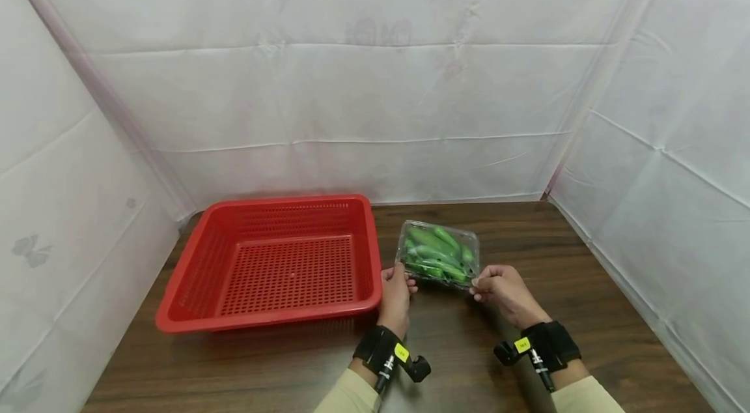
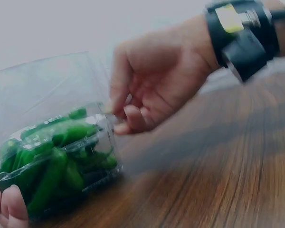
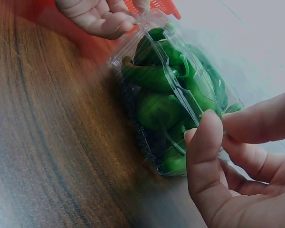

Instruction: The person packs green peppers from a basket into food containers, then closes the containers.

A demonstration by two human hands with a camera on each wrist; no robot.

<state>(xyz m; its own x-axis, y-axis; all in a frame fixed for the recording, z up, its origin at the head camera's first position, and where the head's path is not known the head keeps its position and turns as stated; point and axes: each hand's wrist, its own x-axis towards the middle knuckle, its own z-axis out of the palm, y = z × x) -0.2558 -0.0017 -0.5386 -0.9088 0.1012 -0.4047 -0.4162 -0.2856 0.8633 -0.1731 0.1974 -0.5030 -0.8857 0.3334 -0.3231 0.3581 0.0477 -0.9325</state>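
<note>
Pinching was the mode here: both hands held a clear plastic clamshell of green peppers by its near corners, on the wooden table just right of the red basket and apart from it. The left hand had thumb and curled fingers closed on the near-left corner of the rim; the right hand had thumb and forefinger nipped on the near-right rim flange, clearest in the right wrist view, where the fingertips met over the thin lip. The far edge looked to rest on the table with the near edge tipped up slightly, though I couldn't tell for certain. Handling judgement: the pack was probably light, with thin thermoformed walls that would flex and crackle under load, and a glossy surface likely slick for a pad-only grip. The lid seam seemed the weak point, since a one-corner pull could pop it open and spill the peppers. The contents looked loose, so their weight could shift on a tilt. Better hold: two opposite rim flanges, or a support under the base, kept level. Squeezing the side walls hard would likely dent the shell or bruise the peppers. The basket held nothing I could see.
</note>
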